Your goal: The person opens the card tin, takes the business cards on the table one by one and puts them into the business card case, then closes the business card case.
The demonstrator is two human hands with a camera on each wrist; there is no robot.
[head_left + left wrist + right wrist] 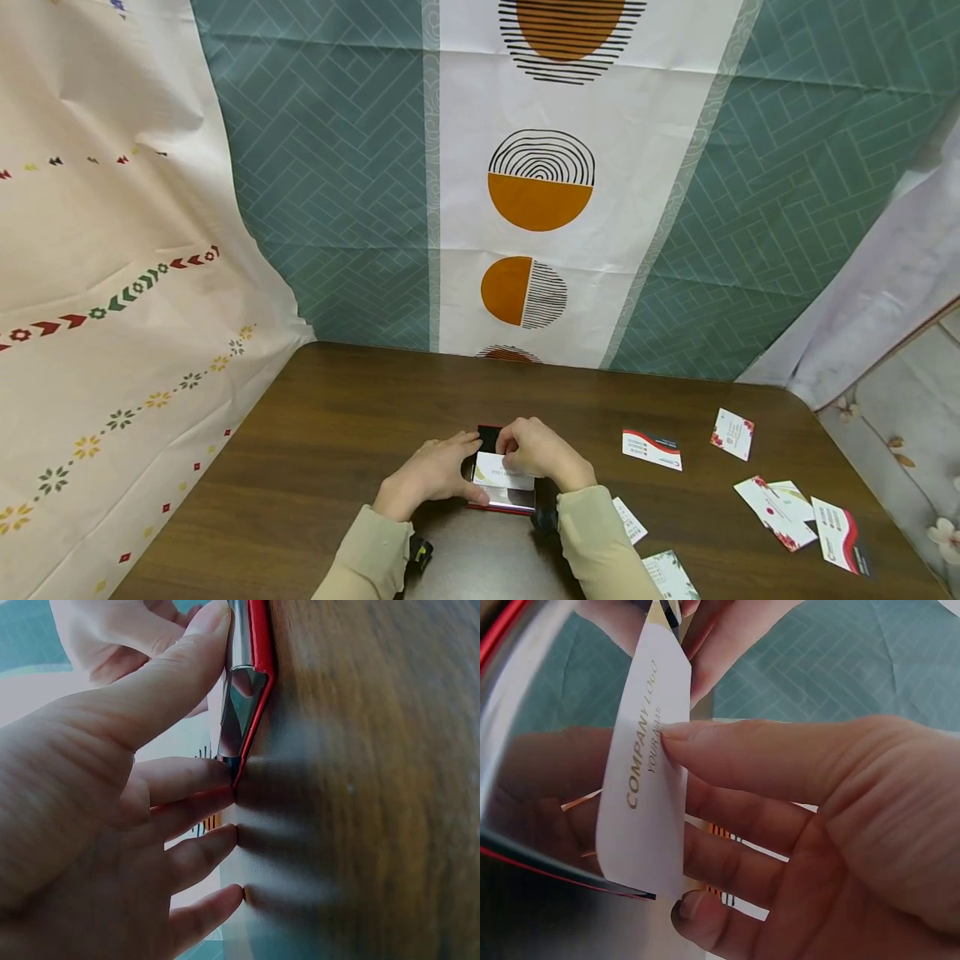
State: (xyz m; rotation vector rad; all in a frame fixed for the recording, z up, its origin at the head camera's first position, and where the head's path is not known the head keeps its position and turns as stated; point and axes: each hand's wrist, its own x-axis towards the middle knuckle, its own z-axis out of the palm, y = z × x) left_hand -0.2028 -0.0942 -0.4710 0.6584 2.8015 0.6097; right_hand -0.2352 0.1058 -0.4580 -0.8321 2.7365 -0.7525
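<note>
A card case (517,498) with red edges, a shiny metal body and a raised black-lined lid lies unfolded on the table. My left hand (431,473) holds it at the left side: the thumb presses the metal edge, and the index fingertip touches the lid. The other left fingertips (217,851) rest on the tabletop. Between thumb and fingers, my right hand (543,454) pinches a white business card (645,765) with gold "COMPANY LOGO" print. That card lies tilted over the case opening, its lower edge close to the metal.
On the right of the brown table (360,400) lie several loose business cards, among them a red-and-black one (651,450) and a floral one (732,433). A leafy card (670,575) sits near my right sleeve. Patterned cloths hang behind and at the sides.
</note>
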